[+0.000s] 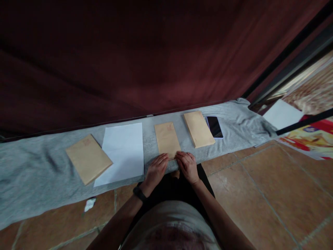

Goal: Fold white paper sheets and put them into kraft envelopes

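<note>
Your fingers rest on the near end of the kraft envelope, those of your left hand at its near left corner and those of your right hand at its near right corner. Within each hand they lie close together; your thumbs are hidden, so I cannot tell whether you are pinching the paper or only pressing it.

That envelope lies flat at the near edge of the cloth-covered counter, between your hands. If one hand pulls harder than the other, the near end could crease askew or tear; a tug toward you could draw it over the near edge. The grey cloth looks loose, so hard pressing might ruck it and shift the paper.

Its long axis runs from the near edge toward the far edge, the far end leaning left, with a printed mark by its far right corner.

Farther out to your right lie a stack of kraft envelopes and, just beside it, a smartphone. To your left is a white sheet, its left side partly under another kraft envelope. A careless elbow could push that sheet off the near edge.
</note>
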A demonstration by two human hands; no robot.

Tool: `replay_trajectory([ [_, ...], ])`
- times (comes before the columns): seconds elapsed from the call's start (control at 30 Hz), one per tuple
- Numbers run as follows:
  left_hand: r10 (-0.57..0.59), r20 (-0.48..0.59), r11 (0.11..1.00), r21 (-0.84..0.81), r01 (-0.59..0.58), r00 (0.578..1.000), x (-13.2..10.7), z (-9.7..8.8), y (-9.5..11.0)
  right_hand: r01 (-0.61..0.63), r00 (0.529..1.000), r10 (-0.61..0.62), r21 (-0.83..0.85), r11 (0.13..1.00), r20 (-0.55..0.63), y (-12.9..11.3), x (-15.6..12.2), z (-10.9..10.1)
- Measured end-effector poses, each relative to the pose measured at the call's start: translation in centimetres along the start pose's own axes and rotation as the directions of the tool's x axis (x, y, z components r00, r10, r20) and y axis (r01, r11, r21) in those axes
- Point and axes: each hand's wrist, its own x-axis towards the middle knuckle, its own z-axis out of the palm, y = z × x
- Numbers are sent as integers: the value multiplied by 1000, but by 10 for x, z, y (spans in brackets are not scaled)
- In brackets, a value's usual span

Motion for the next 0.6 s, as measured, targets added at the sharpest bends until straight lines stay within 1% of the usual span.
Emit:
replay_trajectory([
  [0.17, -44, -13, 999, 15, 44, 999, -1, 0, 3, -50, 998, 51, 40, 998, -33, -5, 5, 0],
  [0.3, -78, -20, 996, 28, 79, 997, 0, 0, 5, -89, 995, 90, 24, 996, -33, -8, 7, -1],
  [0.43, -90, -23, 995, 41, 91, 996, -1, 0, 6, -102, 994, 102, -6, 995, -35, -9, 9, 0],
  [0.6, -96, -33, 992, 75, 98, 995, 0, -1, 9, -104, 994, 105, 6, 995, -37, -9, 11, 1],
])
